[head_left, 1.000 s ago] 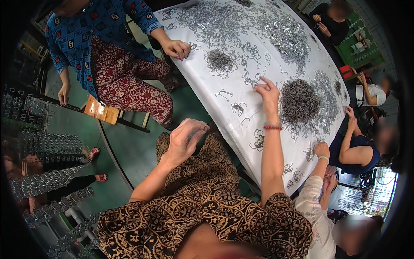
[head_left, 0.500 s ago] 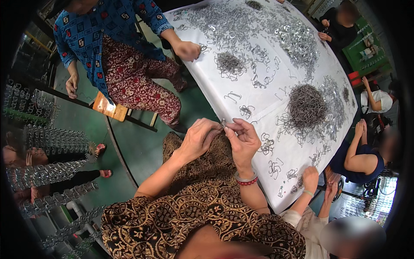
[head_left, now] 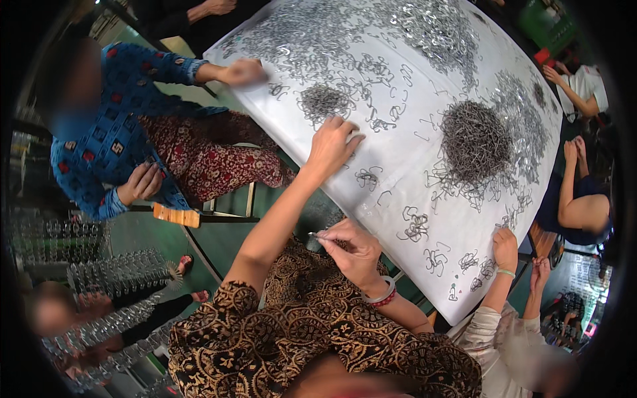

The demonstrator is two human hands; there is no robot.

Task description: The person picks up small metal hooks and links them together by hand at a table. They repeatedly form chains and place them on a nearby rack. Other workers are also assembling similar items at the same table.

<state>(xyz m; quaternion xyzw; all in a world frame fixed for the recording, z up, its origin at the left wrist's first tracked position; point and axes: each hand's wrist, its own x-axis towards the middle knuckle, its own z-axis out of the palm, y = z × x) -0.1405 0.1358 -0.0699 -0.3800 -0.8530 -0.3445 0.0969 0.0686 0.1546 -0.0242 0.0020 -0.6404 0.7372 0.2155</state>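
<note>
My left hand (head_left: 334, 147) reaches over the near-left edge of the white-covered table (head_left: 398, 169), below a small heap of dark wire hooks (head_left: 324, 103). Its fingers are loosely bent, thumb apart from them, and nothing shows between them. What lies under the palm is hidden. In front of my lap, my right hand (head_left: 353, 251) pinches a small shiny metal piece (head_left: 314, 235) between thumb and fingertips; its exact shape is too small to tell. A loose cluster of bent wire hooks (head_left: 367, 177) rests on the cloth to the right of my left forearm.
A large dark heap of wire hooks (head_left: 476, 141) and shiny metal pieces (head_left: 434, 33) cover much of the table. A person in a blue patterned shirt (head_left: 126, 126) sits at left; another person's hand (head_left: 505, 249) works at the near right. Racks of hanging metal pieces (head_left: 113, 272) stand lower left.
My hands have parted. The left has moved forward over the table, while the right has lowered slightly with the metal piece. The view has shifted, and the person at left has raised their left-side hand.
</note>
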